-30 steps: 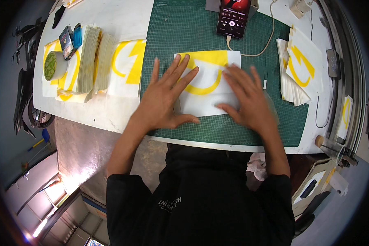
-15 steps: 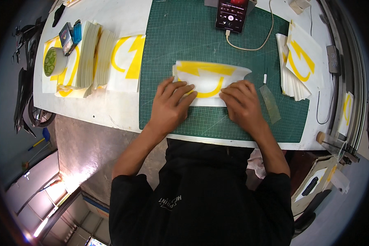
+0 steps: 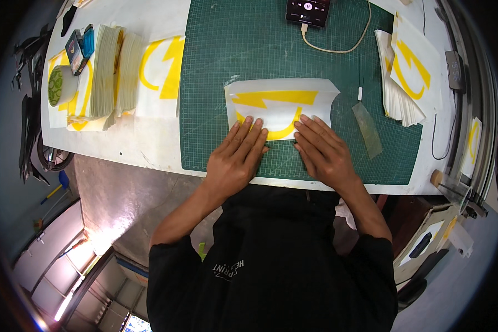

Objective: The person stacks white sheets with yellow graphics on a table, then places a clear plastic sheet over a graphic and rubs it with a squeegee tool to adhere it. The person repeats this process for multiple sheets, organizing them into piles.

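Note:
A white sheet with a yellow decal (image 3: pixel 275 99) lies on the green cutting mat (image 3: pixel 227 50) in front of me. Its far part looks bent over, and its right end curls up a little. My left hand (image 3: pixel 235 152) rests flat with stretched fingers on the sheet's near left part. On the near right part lies my right hand (image 3: pixel 326 149), its fingers also outstretched. Both thumbs sit close to the near edge. The fingers hide parts of the yellow curve.
Stacked decal sheets (image 3: pixel 102 72) stand left, beside a green-patterned cup (image 3: pixel 58 86) and a small box (image 3: pixel 77 50). More sheets (image 3: pixel 395 77) lie right. A thin cutter (image 3: pixel 360 93) and a clear strip (image 3: pixel 367 130) are on the mat. A phone (image 3: pixel 307 11) with a cable is beyond.
The sheet, raised and blurred before, now lies flatter with its far edge spread wider. My fingers have gone from curled at its edge to stretched flat on it. The view has shifted slightly.

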The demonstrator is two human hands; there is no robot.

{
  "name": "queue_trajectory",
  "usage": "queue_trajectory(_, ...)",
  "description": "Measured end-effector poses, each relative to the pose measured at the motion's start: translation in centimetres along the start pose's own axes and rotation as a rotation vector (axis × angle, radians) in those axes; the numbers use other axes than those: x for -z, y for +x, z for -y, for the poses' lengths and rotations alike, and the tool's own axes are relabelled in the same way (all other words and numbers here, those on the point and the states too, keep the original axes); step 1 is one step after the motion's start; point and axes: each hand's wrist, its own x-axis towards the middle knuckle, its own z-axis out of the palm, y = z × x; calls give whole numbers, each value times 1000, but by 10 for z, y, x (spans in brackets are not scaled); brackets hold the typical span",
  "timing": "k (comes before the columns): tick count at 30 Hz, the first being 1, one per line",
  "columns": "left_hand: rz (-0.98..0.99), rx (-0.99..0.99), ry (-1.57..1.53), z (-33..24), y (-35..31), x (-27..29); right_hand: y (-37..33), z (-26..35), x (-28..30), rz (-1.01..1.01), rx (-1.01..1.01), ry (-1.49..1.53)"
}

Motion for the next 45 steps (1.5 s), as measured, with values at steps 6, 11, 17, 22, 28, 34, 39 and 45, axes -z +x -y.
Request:
queue_trajectory(6,5,16,-13,0,0,0,-1,-1,0,-1,-8,7)
queue_trajectory(11,1,23,-15,-1,2,1,-2,-1,-1,-2,-16,22)
queue_trajectory(17,0,24,-14,0,1,-1,-1,-1,0,-2,-17,18)
queue_trajectory(22,13,25,8,-1,-2,-1,-2,-1,-1,-3,-23,21)
queue_trajectory(28,70,67,110,-10,-5,1,-1,2,0,12,-32,4)
queue_trajectory(34,96,117,137,-18,-4,4,2,10,-4,6,-69,-26)
queue_trajectory(39,67,138,128,-20,-7,2,1,10,-5,-5,-62,-42)
queue_trajectory(45,38,205,120,-29,2,-2,13,26,-11,23,-131,-117)
